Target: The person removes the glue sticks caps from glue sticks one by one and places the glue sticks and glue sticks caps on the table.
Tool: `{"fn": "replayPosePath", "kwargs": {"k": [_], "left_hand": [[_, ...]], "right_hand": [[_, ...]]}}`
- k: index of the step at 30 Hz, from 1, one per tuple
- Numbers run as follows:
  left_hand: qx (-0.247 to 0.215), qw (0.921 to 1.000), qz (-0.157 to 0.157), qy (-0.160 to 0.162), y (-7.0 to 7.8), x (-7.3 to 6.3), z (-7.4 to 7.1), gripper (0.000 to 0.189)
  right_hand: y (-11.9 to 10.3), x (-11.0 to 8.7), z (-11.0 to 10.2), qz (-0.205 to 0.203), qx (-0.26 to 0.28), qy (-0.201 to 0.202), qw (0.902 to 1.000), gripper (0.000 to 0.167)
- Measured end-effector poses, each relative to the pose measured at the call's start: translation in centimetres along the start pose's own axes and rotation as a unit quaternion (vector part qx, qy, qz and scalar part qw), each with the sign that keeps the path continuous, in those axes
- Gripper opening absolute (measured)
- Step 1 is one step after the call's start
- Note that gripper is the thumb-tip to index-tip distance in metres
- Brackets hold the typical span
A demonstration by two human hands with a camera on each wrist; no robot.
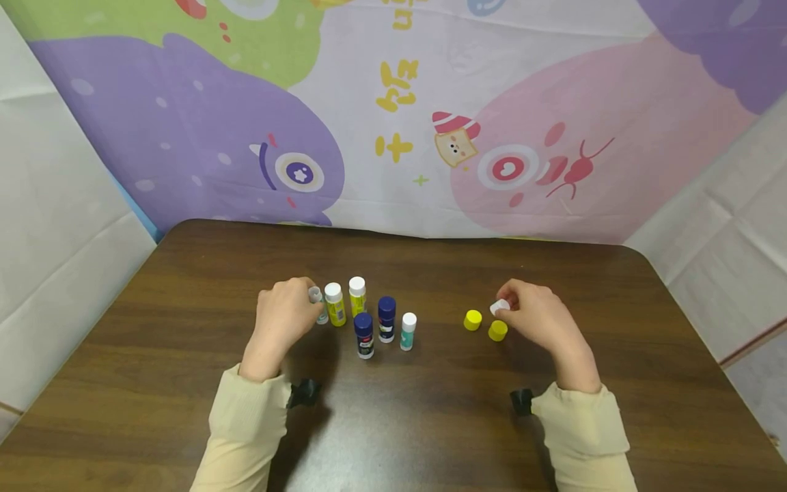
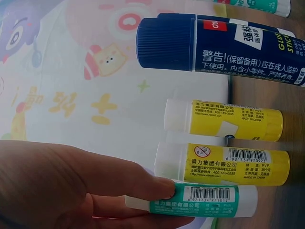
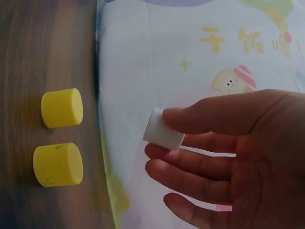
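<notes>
At the left end of a group of glue sticks, my left hand [image 1: 284,311] grips a teal-and-white glue stick [image 2: 195,202] between thumb and fingers; its upper end is partly covered by them. Close beside it stand two yellow glue sticks [image 2: 238,164] with white tops. On the right, my right hand [image 1: 541,314] pinches a small white cap [image 3: 163,130] between thumb and fingertips, above the table. Just under and left of that hand, two yellow caps [image 3: 58,164] sit on the wood, apart from each other.
Two dark blue glue sticks [image 1: 364,336] and another teal glue stick [image 1: 408,333] with a white cap stand upright mid-table. Behind the brown wooden table [image 1: 418,430] hangs a cartoon-printed cloth [image 1: 393,191]. Black pieces [image 1: 304,393] show at the sleeve cuffs.
</notes>
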State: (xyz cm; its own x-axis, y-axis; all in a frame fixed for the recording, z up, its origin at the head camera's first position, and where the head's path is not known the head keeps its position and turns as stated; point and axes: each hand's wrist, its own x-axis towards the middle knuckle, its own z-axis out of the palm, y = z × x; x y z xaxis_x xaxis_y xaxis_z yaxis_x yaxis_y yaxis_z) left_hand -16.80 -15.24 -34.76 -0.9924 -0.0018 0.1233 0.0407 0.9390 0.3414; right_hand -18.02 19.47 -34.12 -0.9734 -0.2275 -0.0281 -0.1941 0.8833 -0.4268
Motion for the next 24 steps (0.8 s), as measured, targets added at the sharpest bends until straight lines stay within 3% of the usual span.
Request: {"fn": "replayPosePath", "kwargs": {"k": [8,17,24], "left_hand": [[0.005,0.9999,-0.004,-0.015,0.0,0.0,-0.1,0.007],[0.012,0.9993,-0.012,-0.034,0.0,0.0,-0.2,0.014],[0.013,0.9987,-0.017,-0.046,0.0,-0.1,-0.2,0.019]], "right_hand": [[0.8,0.0,-0.1,0.028,-0.014,-0.024,0.9992,0.02],[1.7,0.0,0.1,0.096,-0.04,-0.092,0.9903,0.017],[2.5,0.3,0.9,0.125,-0.043,-0.116,0.9845,0.017]]}}
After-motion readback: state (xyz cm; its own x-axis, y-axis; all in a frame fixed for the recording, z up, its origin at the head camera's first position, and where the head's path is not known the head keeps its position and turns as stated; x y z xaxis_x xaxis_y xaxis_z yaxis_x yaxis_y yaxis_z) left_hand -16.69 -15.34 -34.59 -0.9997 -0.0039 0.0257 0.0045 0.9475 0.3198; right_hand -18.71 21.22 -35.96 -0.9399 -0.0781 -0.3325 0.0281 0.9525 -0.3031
